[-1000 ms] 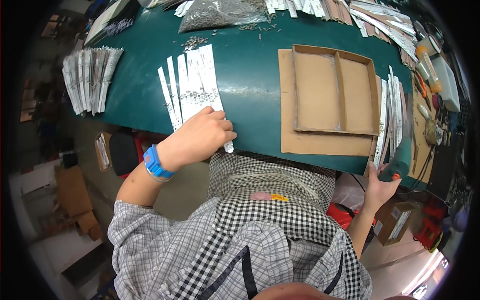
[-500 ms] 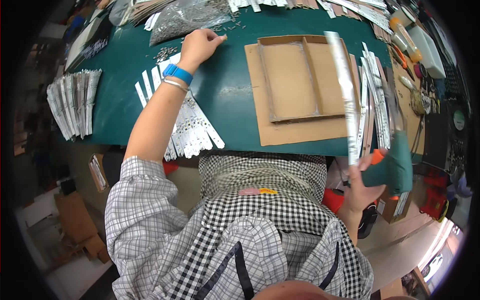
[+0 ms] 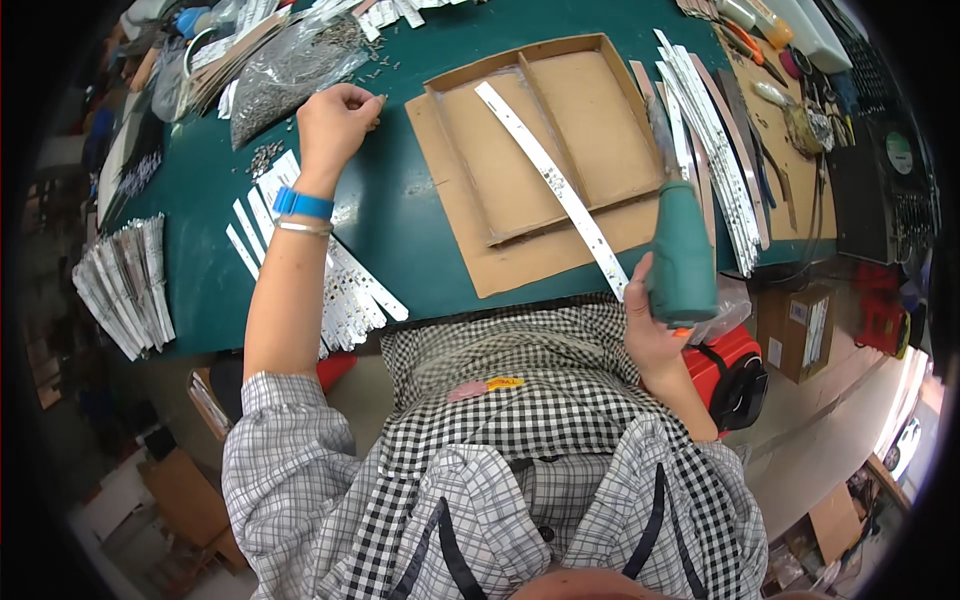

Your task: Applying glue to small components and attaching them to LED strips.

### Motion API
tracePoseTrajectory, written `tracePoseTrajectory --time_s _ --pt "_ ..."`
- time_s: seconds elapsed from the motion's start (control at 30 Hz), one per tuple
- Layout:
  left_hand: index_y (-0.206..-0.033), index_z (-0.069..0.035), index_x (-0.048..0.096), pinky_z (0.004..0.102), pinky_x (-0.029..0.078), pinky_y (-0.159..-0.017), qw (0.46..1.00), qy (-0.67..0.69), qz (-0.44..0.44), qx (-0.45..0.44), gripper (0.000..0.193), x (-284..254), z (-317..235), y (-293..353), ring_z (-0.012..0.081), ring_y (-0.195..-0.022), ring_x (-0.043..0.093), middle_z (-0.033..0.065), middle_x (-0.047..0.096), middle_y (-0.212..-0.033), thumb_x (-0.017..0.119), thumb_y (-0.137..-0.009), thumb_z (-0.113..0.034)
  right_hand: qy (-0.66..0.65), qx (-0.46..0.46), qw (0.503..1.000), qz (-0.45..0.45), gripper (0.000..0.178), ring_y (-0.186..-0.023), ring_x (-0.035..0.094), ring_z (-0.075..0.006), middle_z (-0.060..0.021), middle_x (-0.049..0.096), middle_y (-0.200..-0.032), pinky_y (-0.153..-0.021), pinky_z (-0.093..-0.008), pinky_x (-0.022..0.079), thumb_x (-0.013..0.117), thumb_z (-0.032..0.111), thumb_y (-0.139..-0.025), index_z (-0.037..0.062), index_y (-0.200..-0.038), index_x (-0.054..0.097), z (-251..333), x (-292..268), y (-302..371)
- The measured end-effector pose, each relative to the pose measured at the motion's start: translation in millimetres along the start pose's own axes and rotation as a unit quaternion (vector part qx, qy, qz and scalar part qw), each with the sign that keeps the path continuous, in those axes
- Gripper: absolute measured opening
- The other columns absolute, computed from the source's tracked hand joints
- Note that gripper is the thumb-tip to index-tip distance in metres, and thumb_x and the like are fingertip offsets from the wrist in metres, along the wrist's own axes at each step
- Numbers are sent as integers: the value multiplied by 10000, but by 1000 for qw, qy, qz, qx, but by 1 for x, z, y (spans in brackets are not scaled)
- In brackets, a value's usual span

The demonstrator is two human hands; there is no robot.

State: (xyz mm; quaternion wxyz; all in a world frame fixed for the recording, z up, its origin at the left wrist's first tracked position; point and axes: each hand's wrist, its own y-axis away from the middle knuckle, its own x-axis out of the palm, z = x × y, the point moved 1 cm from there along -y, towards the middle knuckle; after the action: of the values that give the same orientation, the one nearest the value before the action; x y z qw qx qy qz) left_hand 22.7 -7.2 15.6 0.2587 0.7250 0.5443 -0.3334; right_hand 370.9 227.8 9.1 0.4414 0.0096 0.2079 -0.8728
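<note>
- The right grip, near the lower right corner of the shallow brown cardboard tray with two compartments, is clamped on a green rounded plastic tool and on the lower end of a long narrow white strip.
- This strip crosses above the tray diagonally; whether it touches the rim, I cannot tell.
- The left grip, to the left of the tray, has its fingertips together; I cannot tell whether something tiny is between them.
- The strip could twist or slip, I judge, because one hand shares it with the bulky tool.
- A small piece could fall if the left pinch loosens.
- Left of the tray, loose grey metal pieces could scatter if the forearm brushes them.
- Materials: the strip looks flat, stiff and smooth, with small dark marks; the tray is matt, thin-walled; the dark green surface shines slightly.
</note>
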Motion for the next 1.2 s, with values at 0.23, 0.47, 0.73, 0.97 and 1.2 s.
tracePoseTrajectory --time_s 0.23,0.47,0.73,0.97,1.2 --pt "-974 61 725 247 560 -703 965 253 63 -2 169 8 -9 26 124 -741 685 89 726 -850 704 -887 -82 -43 21 998 49 381 -1002 606 -161 -92 636 -1149 -900 -310 494 706 105 -934 -68 -1246 574 -3 -2 -2" --pt "-1130 45 666 259 533 -759 840 501 199 -61 222 1 -33 48 133 -820 640 81 692 -955 651 -961 -99 -141 67 987 25 247 -793 624 -121 -47 666 -904 -721 -255 513 747 -43 -845 -24 -1055 620 14 1 -40" --pt "-1131 37 662 232 554 -770 722 586 351 -111 204 36 -121 134 108 -813 654 64 701 -950 649 -960 -74 -182 58 980 58 561 -883 662 -130 -104 672 -1041 -765 -244 547 751 -91 -811 -31 -1310 501 35 33 -72" --pt "-1110 31 660 252 560 -791 695 625 332 -128 204 54 -130 157 126 -824 659 67 702 -945 684 -940 -79 -223 59 972 38 541 -841 685 -161 -140 683 -985 -745 -269 578 745 -107 -817 -47 -1290 492 32 36 -68" --pt "-1028 28 677 289 557 -824 816 557 148 48 160 62 -137 172 151 -888 666 87 697 -938 732 -880 5 -158 46 986 27 632 -848 681 -176 -127 677 -981 -751 -292 585 788 -96 -769 -57 -1326 494 33 30 -66"
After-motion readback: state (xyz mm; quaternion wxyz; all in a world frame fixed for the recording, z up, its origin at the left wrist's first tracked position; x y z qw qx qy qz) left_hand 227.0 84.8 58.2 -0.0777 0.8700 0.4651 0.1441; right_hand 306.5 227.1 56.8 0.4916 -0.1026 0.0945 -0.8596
